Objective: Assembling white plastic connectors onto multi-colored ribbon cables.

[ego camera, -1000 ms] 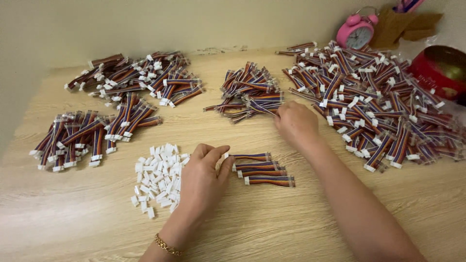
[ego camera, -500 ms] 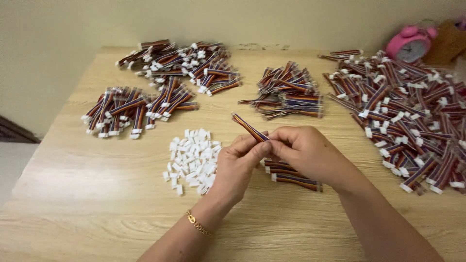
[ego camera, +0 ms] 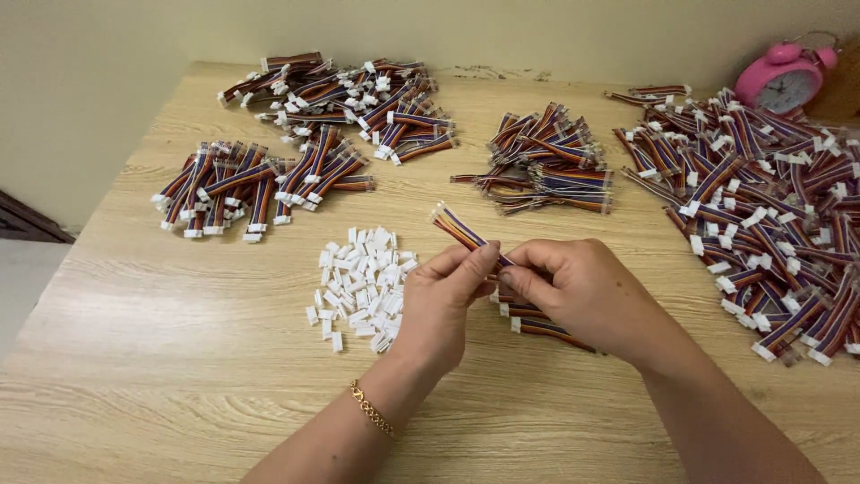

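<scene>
Head | both hands' fingers [ego camera: 479, 262] pinch ribbon cable [ego camera: 459, 228] | connector possibly hidden

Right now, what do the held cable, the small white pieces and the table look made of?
Cable: flat multicoloured ribbon, probably plastic-insulated wire. White pieces: small blocky connector housings, likely moulded plastic, matte. Table: pale wood grain, possibly laminate.

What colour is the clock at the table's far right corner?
Pink, with a pale face: the clock shows best in the head view, behind the big cable pile.
</scene>
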